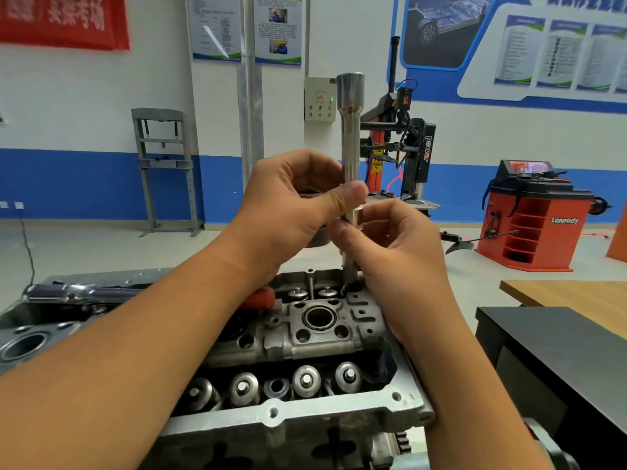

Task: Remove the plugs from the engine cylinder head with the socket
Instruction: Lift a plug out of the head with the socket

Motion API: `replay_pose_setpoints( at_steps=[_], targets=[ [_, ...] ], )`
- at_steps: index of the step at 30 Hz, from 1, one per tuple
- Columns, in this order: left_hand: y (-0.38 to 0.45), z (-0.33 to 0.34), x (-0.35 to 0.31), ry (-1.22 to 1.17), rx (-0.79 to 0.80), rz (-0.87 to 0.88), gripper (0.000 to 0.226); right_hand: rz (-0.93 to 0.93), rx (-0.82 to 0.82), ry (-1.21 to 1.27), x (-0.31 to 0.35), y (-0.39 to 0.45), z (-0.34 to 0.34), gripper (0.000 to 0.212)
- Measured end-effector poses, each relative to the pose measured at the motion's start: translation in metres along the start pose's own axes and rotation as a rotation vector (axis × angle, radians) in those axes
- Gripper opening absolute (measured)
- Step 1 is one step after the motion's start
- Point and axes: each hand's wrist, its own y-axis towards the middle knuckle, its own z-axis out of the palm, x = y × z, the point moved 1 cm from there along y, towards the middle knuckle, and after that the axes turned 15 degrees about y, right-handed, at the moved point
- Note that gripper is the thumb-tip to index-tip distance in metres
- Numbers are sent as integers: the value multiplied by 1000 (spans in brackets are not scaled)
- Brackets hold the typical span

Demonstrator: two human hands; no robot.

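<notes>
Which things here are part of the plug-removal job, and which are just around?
In the job:
socket, upright, lower end in a plug well
cylinder head
left hand, gripping the socket
right hand, pinching the socket

Just around:
tyre changer
wheel balancer
press frame
wooden table

The cylinder head [305, 340] lies in the foreground. A long socket [351, 137] stands upright in a plug hole at its far side. The left hand [288, 212] holds the socket's shaft from the left; the right hand [397, 245] holds it just below, from the right. Behind stands a tire changer [403, 147], a wheel balancer [532, 215] to its right, a shop press [164, 171] far left.
</notes>
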Motion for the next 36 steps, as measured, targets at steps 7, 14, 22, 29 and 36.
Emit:
replay_pose_setpoints(
  at_steps=[7,14,22,29,36],
  targets=[
    [1,1,2,-97,108,-1,27,74,113,121,0,0,4,13],
    [3,0,2,-84,2,-38,36,33,-52,109,2,1,-2,20],
    [2,0,2,-119,77,-7,19,81,-17,231,3,1,0,5],
    [1,1,1,-107,13,-15,27,21,-40,130,2,-1,-3,14],
    [0,2,0,-111,48,-14,18,63,-40,205,4,0,0,9]
  ],
)
